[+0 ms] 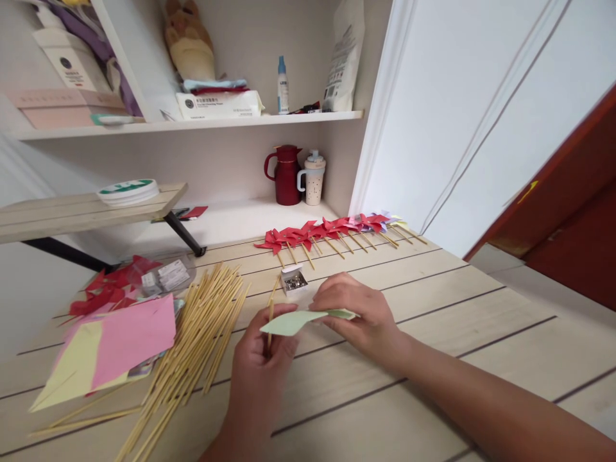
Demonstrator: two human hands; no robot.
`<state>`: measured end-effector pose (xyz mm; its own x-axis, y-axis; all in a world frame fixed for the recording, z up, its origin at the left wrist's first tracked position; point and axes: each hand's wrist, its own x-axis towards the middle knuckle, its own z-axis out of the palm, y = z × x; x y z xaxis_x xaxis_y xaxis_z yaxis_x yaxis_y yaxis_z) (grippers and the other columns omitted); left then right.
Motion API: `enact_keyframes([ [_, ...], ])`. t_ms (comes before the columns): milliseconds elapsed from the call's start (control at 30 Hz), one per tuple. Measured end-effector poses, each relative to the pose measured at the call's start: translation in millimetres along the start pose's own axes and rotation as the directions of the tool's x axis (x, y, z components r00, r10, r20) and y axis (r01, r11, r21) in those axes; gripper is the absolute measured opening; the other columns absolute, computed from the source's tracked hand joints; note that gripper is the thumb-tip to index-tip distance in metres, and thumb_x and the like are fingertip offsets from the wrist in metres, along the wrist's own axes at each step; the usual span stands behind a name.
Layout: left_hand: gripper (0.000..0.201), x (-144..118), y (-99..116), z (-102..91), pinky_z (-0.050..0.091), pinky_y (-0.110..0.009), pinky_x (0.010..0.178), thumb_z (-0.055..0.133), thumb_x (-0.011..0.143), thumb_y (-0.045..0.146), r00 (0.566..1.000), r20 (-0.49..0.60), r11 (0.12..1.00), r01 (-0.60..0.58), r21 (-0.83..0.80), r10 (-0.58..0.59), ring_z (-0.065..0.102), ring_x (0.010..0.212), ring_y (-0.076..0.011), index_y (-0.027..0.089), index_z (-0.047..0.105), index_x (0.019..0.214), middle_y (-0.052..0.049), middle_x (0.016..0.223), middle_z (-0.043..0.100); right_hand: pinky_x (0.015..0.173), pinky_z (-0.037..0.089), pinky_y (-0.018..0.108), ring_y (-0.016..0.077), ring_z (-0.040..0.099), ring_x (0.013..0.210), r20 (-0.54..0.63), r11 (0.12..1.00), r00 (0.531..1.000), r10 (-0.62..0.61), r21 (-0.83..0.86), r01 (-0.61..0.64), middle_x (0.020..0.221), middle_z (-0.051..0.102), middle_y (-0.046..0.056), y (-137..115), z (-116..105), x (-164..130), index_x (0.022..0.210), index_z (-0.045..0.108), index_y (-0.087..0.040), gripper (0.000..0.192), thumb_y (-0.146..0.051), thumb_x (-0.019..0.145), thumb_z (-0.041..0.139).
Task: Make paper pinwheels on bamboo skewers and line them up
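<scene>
Fingers (337,314) pinch green paper (293,321); pin box (294,280) just behind.

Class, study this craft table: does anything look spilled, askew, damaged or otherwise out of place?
Nothing looks damaged. The bamboo sticks lie in a loose, fanned heap, a few strays beside the pink paper. The finished pinwheels sit in a tidy row, and the pin box is upright.

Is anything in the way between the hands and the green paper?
No. Both the left hand and the right hand already hold the green paper directly. The left hand also grips a thin wooden stick that crosses the paper.
</scene>
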<state>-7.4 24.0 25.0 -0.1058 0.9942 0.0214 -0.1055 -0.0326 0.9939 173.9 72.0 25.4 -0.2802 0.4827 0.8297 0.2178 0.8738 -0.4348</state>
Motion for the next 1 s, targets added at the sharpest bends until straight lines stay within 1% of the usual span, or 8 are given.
enact_keyframes([
  [100,0.04,0,-2,1.7,0.026,-0.018,0.045,0.083,0.068,0.042,1.0,-0.016,1.0,0.016,-0.009,-0.016,0.032,0.049,-0.0062,0.021,0.071,0.099,0.008,0.058,0.042,0.072,0.055,0.033,0.0184,0.066,0.082,-0.038,0.985,0.987,0.158,0.082,-0.155,0.085,0.074,0.005,-1,2,0,0.097,0.073,-0.022,0.012,-0.019,0.085,0.075],
  [200,0.04,3,-5,0.4,0.025,-0.018,0.045,0.083,0.068,0.045,1.0,-0.017,1.0,-0.003,0.021,0.004,0.03,0.049,-0.0067,0.021,0.07,0.098,0.01,0.055,0.034,0.07,0.055,0.033,0.0183,0.066,0.079,-0.018,0.963,0.971,0.239,0.134,-0.235,0.083,0.073,0.005,-1,4,0,0.091,0.074,-0.023,0.007,-0.022,0.085,0.076],
  [300,0.041,5,-6,-1.2,0.024,-0.019,0.045,0.081,0.071,0.045,1.0,-0.008,0.999,-0.003,0.049,0.003,0.029,0.049,-0.0068,0.021,0.07,0.102,0.009,0.057,0.039,0.072,0.055,0.033,0.0182,0.067,0.079,0.043,0.952,0.966,0.256,0.161,-0.26,0.084,0.074,0.005,-3,5,1,0.091,0.075,-0.022,0.006,-0.024,0.085,0.076],
  [400,0.035,5,-7,-1.5,0.025,-0.02,0.045,0.081,0.07,0.041,1.0,0.008,0.997,-0.016,0.082,0.015,0.031,0.049,-0.0069,0.021,0.07,0.096,0.008,0.057,0.042,0.073,0.055,0.032,0.0173,0.067,0.08,0.079,0.944,0.961,0.264,0.185,-0.274,0.084,0.075,0.005,-6,7,1,0.092,0.075,-0.022,0.008,-0.025,0.085,0.076],
  [600,0.024,3,-12,-1.4,0.026,-0.02,0.049,0.079,0.068,0.031,0.996,-0.045,0.995,-0.079,0.057,0.082,0.032,0.053,-0.0085,0.021,0.071,0.089,0.007,0.057,0.037,0.075,0.055,0.031,0.0171,0.068,0.082,0.071,0.913,0.937,0.343,0.21,-0.35,0.087,0.075,0.005,-7,9,-2,0.095,0.074,-0.022,0.014,-0.029,0.084,0.077],
  [700,0.021,2,-10,-2.9,0.027,-0.02,0.05,0.077,0.067,0.026,0.995,-0.022,0.994,-0.094,0.049,0.095,0.033,0.054,-0.0091,0.021,0.072,0.087,0.006,0.058,0.038,0.077,0.055,0.03,0.0166,0.069,0.083,0.079,0.899,0.928,0.365,0.23,-0.373,0.088,0.074,0.004,-8,9,-2,0.1,0.072,-0.021,0.017,-0.027,0.084,0.075],
  [767,0.019,1,-8,-3.3,0.028,-0.02,0.05,0.075,0.066,0.024,0.996,-0.01,0.995,-0.084,0.054,0.085,0.032,0.054,-0.0093,0.021,0.072,0.084,0.006,0.058,0.037,0.078,0.055,0.031,0.0167,0.069,0.083,0.08,0.896,0.928,0.365,0.24,-0.373,0.089,0.074,0.004,-9,8,-3,0.101,0.071,-0.021,0.017,-0.025,0.085,0.075],
  [1000,0.01,-5,-4,2.2,0.028,-0.02,0.05,0.071,0.069,0.023,0.99,-0.063,0.989,-0.119,0.086,0.125,0.029,0.054,-0.0099,0.023,0.073,0.079,0.006,0.057,0.034,0.076,0.053,0.034,0.0189,0.065,0.083,0.091,0.915,0.942,0.322,0.225,-0.334,0.087,0.071,0.006,-7,7,-5,0.092,0.07,-0.021,0.007,-0.023,0.087,0.072],
])
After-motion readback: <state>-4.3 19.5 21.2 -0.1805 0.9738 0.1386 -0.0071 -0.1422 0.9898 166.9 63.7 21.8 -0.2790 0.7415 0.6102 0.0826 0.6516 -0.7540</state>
